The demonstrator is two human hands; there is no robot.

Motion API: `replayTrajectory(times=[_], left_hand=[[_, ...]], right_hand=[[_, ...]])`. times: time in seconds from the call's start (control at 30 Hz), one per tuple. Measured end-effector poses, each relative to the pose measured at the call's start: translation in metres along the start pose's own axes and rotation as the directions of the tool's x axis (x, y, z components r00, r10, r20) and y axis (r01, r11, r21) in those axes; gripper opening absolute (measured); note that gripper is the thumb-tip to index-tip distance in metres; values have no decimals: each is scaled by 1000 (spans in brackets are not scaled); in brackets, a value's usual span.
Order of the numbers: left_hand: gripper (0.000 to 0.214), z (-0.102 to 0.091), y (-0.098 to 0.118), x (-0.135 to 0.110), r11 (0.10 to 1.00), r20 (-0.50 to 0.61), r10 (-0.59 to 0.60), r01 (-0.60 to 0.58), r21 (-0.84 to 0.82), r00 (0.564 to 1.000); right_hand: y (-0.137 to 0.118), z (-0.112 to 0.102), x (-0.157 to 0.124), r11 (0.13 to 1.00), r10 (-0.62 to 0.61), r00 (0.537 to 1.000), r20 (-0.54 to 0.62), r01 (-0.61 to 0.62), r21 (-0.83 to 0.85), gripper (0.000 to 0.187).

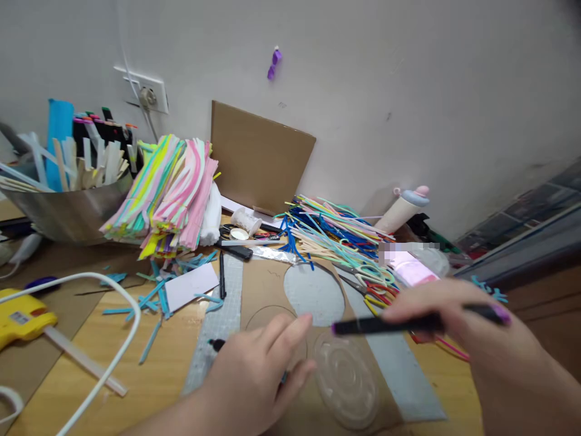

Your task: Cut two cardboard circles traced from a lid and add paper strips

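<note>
My right hand (458, 324) is closed on a black marker (385, 326) with purple ends, held level above a piece of brown cardboard (263, 287). My left hand (258, 369) rests on that cardboard with fingers loosely spread, beside a clear plastic lid (347, 381). A small black cap or pen tip (216, 344) lies just left of it. The cardboard has a round hole (314, 293) cut in it and a drawn circle (267, 315) below the hole.
A grey cutting mat (227, 303) lies under the cardboard. Behind are a stack of pastel paper strips (167, 194), a pile of coloured straws (331, 233), scissors (370, 275), a metal bowl (68, 209) of sticks and markers, and a yellow glue gun (22, 318) at left.
</note>
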State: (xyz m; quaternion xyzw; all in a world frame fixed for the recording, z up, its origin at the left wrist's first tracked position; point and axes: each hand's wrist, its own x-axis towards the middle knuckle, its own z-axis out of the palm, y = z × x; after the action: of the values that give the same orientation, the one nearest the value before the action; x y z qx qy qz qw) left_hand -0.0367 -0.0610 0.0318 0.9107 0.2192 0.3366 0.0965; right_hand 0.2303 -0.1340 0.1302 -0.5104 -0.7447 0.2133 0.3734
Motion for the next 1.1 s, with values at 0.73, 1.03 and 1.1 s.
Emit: replayTrajectory(times=[0.73, 1.03, 1.1], left_hand=[[21, -6, 5, 6, 967, 179, -238, 251, -52, 955], [29, -14, -14, 8, 903, 95, -417, 400, 156, 904], [32, -12, -15, 7, 918, 87, -385, 371, 138, 919]], right_hand=[[36, 110, 36, 688, 306, 925, 224, -378, 619, 33], [54, 89, 97, 617, 472, 880, 48, -369, 696, 38], [64, 83, 110, 652, 468, 884, -5, -341, 677, 34]])
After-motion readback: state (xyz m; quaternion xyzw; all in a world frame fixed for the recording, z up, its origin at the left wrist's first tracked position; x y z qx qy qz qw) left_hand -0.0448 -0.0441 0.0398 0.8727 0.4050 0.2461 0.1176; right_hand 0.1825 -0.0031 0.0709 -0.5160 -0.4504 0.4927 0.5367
